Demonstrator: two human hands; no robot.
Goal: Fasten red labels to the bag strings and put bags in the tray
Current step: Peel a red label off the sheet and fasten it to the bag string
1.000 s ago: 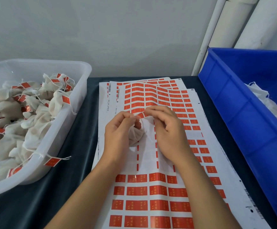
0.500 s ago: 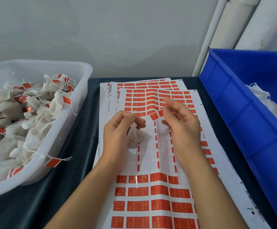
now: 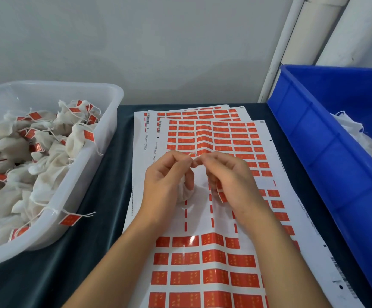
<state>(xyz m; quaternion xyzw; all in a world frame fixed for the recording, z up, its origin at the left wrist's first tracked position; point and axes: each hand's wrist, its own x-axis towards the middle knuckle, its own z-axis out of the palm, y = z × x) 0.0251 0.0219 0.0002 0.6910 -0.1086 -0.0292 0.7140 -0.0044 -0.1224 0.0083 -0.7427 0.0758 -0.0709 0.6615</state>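
Note:
A small white cloth bag (image 3: 186, 193) sits on the label sheets at the table's middle, mostly covered by my left hand (image 3: 169, 181), whose fingers curl around it. My left thumb and forefinger pinch the bag's string (image 3: 192, 154) above it. My right hand (image 3: 231, 181) meets the left fingertip to fingertip at the string. A peeled red label (image 3: 221, 195) shows under its curled fingers, partly hidden. The clear white tray (image 3: 111, 121) at the left holds several labelled bags (image 3: 47, 152).
Sheets of red labels (image 3: 202, 263) overlap on the dark table, with a stripped patch under my hands. A blue bin (image 3: 313, 156) at the right holds unlabelled white bags (image 3: 358, 138). One tagged string (image 3: 70, 219) hangs over the tray's near rim. White pipes stand behind.
My right hand peeled a red label off the sheet, lifted it, then came back left to meet my left fingertips at the string. My left hand stayed on the bag.

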